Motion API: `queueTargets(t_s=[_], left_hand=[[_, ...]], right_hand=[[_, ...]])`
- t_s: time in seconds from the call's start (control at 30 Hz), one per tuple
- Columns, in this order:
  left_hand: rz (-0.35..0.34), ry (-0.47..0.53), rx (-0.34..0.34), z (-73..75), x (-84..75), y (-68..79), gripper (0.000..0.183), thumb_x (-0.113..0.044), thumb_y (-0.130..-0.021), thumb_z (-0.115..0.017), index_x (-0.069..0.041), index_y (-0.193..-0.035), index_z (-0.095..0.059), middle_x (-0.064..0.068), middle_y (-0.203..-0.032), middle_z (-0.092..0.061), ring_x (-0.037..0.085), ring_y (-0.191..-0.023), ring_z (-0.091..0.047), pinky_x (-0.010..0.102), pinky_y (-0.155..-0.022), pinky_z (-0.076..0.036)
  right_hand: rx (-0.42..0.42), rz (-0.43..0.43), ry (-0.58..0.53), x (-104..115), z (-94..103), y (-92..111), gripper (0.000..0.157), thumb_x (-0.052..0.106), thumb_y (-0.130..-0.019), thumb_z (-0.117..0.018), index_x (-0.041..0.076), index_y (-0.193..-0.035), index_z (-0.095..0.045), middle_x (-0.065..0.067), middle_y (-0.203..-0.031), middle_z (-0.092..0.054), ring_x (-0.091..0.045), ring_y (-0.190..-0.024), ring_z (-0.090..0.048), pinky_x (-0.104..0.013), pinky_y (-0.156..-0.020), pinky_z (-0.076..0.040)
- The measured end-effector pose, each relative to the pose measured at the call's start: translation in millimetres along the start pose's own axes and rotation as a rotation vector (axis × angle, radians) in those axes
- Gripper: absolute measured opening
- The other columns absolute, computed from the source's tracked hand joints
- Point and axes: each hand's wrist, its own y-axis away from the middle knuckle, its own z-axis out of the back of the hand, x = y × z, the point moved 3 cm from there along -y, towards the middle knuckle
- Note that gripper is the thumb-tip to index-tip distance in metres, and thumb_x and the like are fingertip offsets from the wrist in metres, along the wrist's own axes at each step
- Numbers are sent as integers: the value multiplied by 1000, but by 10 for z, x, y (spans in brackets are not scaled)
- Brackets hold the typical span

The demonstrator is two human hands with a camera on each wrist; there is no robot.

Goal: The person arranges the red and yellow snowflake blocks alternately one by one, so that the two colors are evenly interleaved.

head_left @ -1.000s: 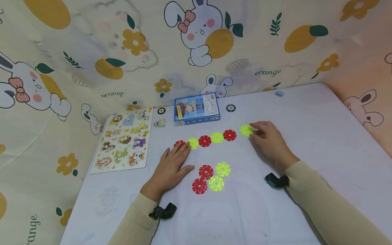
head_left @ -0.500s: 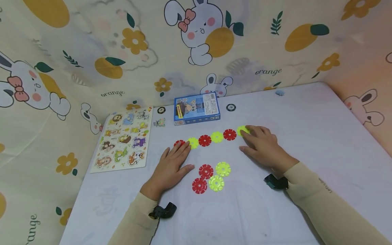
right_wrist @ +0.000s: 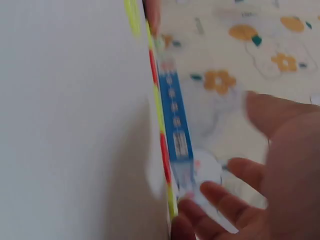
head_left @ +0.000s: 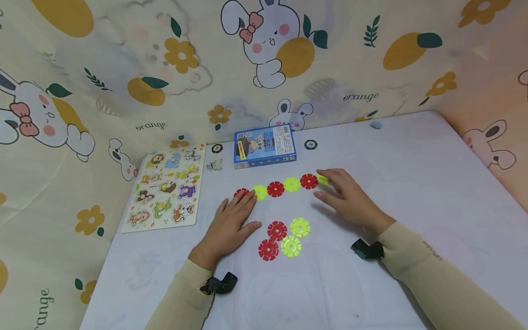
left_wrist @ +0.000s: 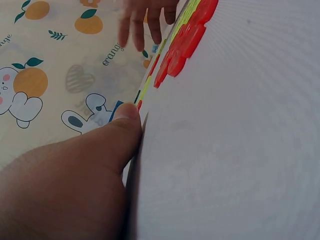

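A slightly slanting row of notched plastic discs, red and yellow-green in turn, lies flat on the white table. My left hand [head_left: 227,231] rests with straight fingers over the row's left end, partly covering the leftmost red disc [head_left: 239,192] and touching or nearly touching the yellow-green disc [head_left: 260,193] beside it. At the right end, my right hand [head_left: 352,198] is at the last yellow-green disc [head_left: 323,180], its fingers loosely spread and partly hiding it. In the right wrist view the right thumb [right_wrist: 265,112] stands well apart from the fingers. Whether a fingertip touches that disc I cannot tell.
Nearer me lie two red discs [head_left: 268,250] and two yellow-green discs [head_left: 299,228] in a cluster. Behind the row are a blue box [head_left: 266,146], a black round piece [head_left: 310,145] and another [head_left: 217,148]. An animal puzzle board [head_left: 165,188] lies at the left.
My right hand has slid the last yellow-green disc leftward to the red disc at the row's end. Its fingers have gone from a pinch to loosely spread. My left hand stays put.
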Motion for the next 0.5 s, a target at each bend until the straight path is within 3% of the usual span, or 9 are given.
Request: queueTargets(t_s=[0.13,0.27,0.37,0.5], left_hand=[[-3,1,2,-3,7,-4,74,-64,-92,-39,-23,-153,-26,-8,-158,-17,20,-144,-8,56,-111,-8],[-5,-3,13,-3,7,-9,75,-64,-92,-39,-23,-153,-25,-8,-158,-16,20,-144,-7,56,-111,-8],[-3,-4,26,-2,8,-10,75,-64,-92,-39,-23,-153,-24,-8,-158,-15,20,-144,-6,57,-111,-8],[2,-1,31,-1,9,-10,75,-64,-92,-39,-24,-153,-23,-9,-158,-15,19,-144,-5,57,-111,-7]], right_hand=[[79,21,-220,175,-179,44,62,43,-87,-68,25,-142,-44,5,-135,-46,-17,-117,-48,-43,-90,-46],[215,61,-280,396,-422,121,67,47,-85,-69,25,-142,-44,6,-134,-49,-15,-117,-48,-43,-94,-43],[281,65,-210,554,-590,174,72,51,-79,-73,27,-141,-46,12,-132,-49,-10,-119,-43,-38,-94,-44],[267,77,38,684,-758,202,70,55,-72,-77,30,-134,-56,16,-123,-47,-5,-116,-37,-32,-90,-41]])
